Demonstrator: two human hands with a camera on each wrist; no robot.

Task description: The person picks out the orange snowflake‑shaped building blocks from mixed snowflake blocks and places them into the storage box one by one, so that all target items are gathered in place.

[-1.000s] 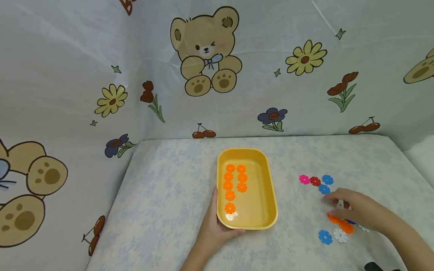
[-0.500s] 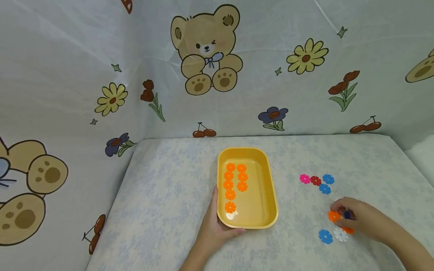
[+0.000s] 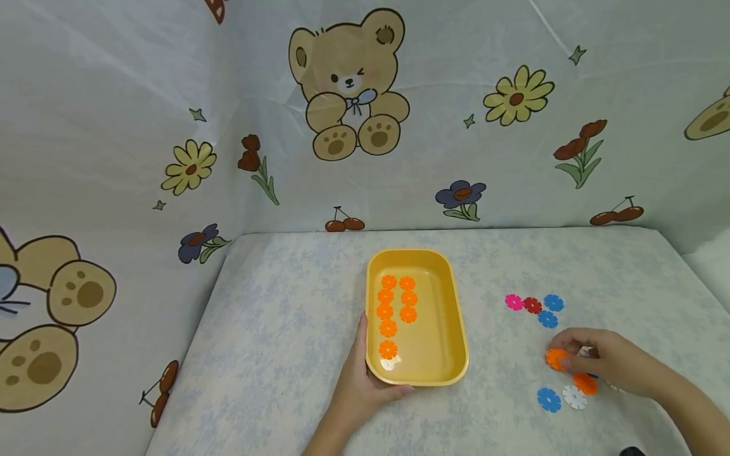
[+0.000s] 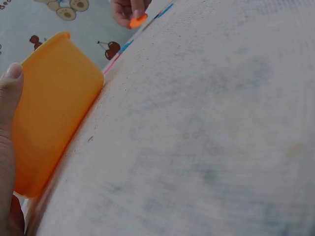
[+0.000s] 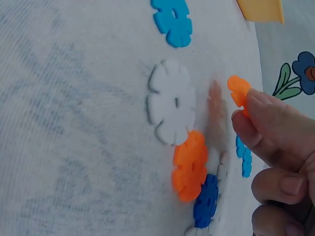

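My right hand (image 3: 607,361) pinches an orange flower-shaped disc (image 3: 556,359) between thumb and fingertips. In the right wrist view this orange disc (image 5: 238,89) is held up off the table. Below the hand lie another orange disc (image 3: 585,384), a white disc (image 3: 574,397) and a blue disc (image 3: 549,399). A dark blue disc (image 5: 205,200) lies against the loose orange one, mostly hidden by the hand in the head view. My left hand (image 3: 362,386) grips the near left corner of a yellow tray (image 3: 461,342), thumb along its front. Several orange discs (image 3: 388,328) lie inside in two columns.
Beyond the right hand lie a pink disc (image 3: 514,302), a red disc (image 3: 533,305) and two blue discs (image 3: 553,302). A black object (image 3: 632,451) shows at the bottom edge. A patterned cloth (image 3: 399,190) hangs behind the table.
My right hand first shifted toward the near orange discs, then took hold of one and lifted it slightly away from the group. My left hand and the tray stay in place.
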